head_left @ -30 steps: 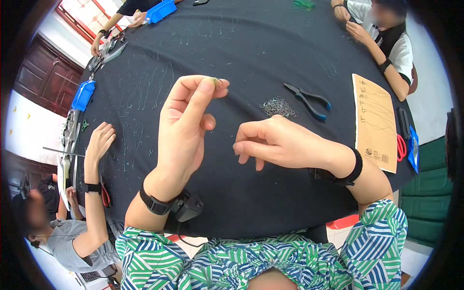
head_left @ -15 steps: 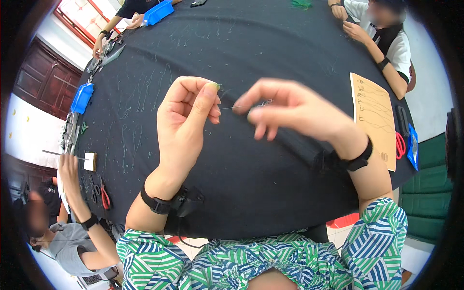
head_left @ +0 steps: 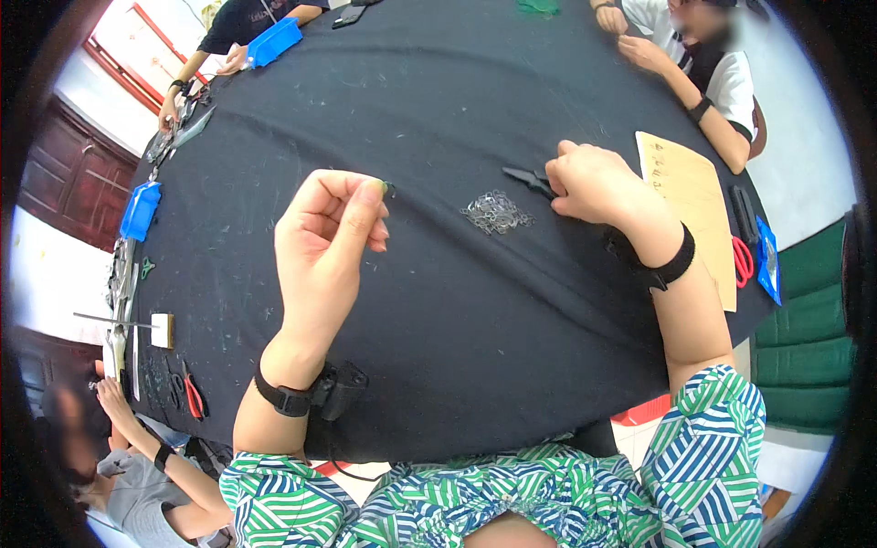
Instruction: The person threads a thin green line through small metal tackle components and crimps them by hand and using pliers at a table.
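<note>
Your left hand [head_left: 322, 239] is raised, pinching 1 tiny ring [head_left: 389, 188] at its fingertips. Your right hand [head_left: 598, 183] closes on the pliers [head_left: 530, 179], jaws pointing left; the ring pile [head_left: 496, 213] lies between.

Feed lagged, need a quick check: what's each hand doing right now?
Left hand: raised, fingertips pinched shut on a tiny dark piece.
Right hand: closed over the black pliers on the table; firm grip cannot be told.

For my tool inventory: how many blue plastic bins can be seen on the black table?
2: one blue bin at the far edge, one blue bin at the left edge. Others may be hidden.
</note>
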`<state>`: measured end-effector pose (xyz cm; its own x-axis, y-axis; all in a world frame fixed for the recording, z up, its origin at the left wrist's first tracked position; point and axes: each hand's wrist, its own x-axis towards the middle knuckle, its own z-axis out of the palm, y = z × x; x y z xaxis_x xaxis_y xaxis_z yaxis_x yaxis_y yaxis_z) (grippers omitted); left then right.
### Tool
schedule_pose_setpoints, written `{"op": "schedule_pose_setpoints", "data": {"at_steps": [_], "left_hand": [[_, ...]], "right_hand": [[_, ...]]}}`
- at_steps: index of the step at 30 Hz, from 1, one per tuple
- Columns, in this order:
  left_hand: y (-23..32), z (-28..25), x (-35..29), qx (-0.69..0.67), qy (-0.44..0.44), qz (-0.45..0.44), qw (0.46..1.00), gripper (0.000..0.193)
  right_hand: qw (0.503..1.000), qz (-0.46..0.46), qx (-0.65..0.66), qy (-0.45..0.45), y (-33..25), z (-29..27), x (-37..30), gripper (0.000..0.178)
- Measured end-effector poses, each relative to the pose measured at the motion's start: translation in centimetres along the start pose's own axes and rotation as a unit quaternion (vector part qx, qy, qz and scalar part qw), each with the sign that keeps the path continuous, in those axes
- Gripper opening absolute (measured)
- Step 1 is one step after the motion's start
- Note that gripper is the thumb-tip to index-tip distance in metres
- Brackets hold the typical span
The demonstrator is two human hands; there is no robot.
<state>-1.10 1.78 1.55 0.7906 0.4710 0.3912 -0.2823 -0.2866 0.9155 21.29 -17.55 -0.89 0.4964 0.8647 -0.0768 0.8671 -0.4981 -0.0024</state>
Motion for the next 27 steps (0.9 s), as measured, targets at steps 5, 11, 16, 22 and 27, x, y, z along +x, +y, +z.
{"op": "schedule_pose_setpoints", "data": {"at_steps": [5,11,16,22,27], "left_hand": [[-0.7,-0.3,-0.1,-0.025,-0.014,-0.027,0.999,0.008],[-0.6,-0.9,-0.2,-0.005,-0.016,-0.001,1.000,0.008],[-0.4,-1.0,0.0,0.023,-0.009,0.019,1.000,0.008],[-0.3,-0.9,0.0,0.049,-0.007,0.041,0.998,0.007],[-0.3,-0.9,-0.1,0.056,-0.008,0.048,0.997,0.007]], "right_hand": [[0.990,-0.059,0.117,0.054,-1.6,-1.2,-0.1,0.017],[0.938,-0.176,0.251,0.163,-5.7,-5.1,-2.1,0.019],[0.907,-0.242,0.251,0.236,-6.3,-6.6,-3.3,0.024],[0.900,-0.254,0.277,0.222,-7.1,-6.9,-3.7,0.024],[0.903,-0.251,0.261,0.230,-7.3,-7.0,-3.9,0.025]]}}
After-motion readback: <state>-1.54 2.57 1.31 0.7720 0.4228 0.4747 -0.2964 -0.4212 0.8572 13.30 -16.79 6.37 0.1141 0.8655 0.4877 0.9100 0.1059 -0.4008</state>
